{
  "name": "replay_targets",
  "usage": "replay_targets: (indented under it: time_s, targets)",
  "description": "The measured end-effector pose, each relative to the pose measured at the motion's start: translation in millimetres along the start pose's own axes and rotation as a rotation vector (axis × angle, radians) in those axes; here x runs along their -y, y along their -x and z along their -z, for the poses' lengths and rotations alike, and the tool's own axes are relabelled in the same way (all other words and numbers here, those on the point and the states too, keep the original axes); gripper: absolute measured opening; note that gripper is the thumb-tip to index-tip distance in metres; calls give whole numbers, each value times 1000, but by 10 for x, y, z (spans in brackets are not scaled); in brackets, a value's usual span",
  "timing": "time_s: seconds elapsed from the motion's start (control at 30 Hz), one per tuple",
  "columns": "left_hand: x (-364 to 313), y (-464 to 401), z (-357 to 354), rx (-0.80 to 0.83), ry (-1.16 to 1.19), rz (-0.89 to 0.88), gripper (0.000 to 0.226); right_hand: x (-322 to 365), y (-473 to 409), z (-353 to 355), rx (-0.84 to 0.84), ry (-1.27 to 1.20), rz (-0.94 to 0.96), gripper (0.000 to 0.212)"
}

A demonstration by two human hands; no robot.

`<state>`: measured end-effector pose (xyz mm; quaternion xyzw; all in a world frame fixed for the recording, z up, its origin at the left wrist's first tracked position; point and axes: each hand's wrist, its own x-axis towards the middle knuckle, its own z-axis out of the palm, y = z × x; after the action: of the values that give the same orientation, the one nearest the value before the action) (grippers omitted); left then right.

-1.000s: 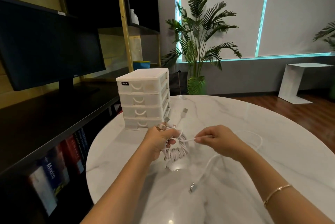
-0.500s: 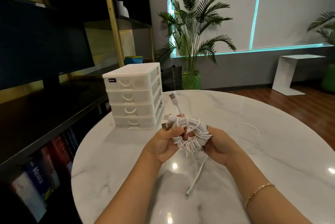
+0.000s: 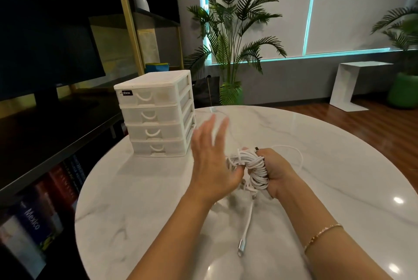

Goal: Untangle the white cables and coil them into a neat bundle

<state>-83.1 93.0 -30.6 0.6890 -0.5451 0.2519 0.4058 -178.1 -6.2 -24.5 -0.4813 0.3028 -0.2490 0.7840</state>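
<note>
Near the left edge of the round marble table [image 3: 140, 200] stands a white four-drawer organizer [image 3: 156, 114]. All four drawers look pushed in, and their frosted fronts do not let you tell what, if anything, is inside.

Moving right, your left hand [image 3: 210, 162] is spread wide, fingers straight and blurred, holding nothing, just beside the bundle of white cables [image 3: 253, 171].

Further right, your right hand [image 3: 274, 174] wraps its fingers round that bundle and holds it above the table's middle. One loose tail with a metal plug [image 3: 241, 251] hangs down toward the near edge, and a thin loop of cable [image 3: 298, 159] trails onto the marble behind the hand.

Expect the bundle to be light, soft and springy: the smooth jackets will likely slide over one another, and the coils may fan open if your grip slackens. Take hold across the wraps, where the turns cross, not by a plug. The hanging tail can snag or pull a turn loose, so gather it along the cord, not at the connector, which bends badly at its neck.
</note>
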Motion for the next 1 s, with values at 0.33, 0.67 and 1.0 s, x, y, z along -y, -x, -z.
replay_targets:
  time_s: [0.33,0.67,1.0]
  targets:
    - [-15,21,63,288,355,89,39,-7,17,34,-12,172,34,37]
    - [69,4,133,208,352,471,25,-12,69,-20,-207,537,220,9]
    - [218,-16,98,195,598,1018,21,-99,196,-294,-136,1391,645,23]
